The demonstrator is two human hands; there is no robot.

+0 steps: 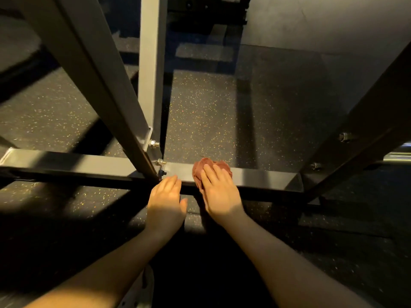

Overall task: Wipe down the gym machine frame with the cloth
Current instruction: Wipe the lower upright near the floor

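Observation:
A grey steel base bar [262, 177] of the gym machine frame runs across the floor from left to right. A crumpled reddish-brown cloth [201, 168] lies on top of it near the middle. My right hand [219, 192] presses flat on the cloth with straight fingers. My left hand [166, 200] is just left of it, fingers straight, fingertips at the bar's near edge beside the bolted joint [161, 162].
A slanted grey beam [93, 70] and an upright post [152, 63] rise from the joint. Another dark slanted beam [364, 130] rises on the right, with a chrome bar [400, 155] behind it. Speckled black rubber floor [209, 112] lies all around.

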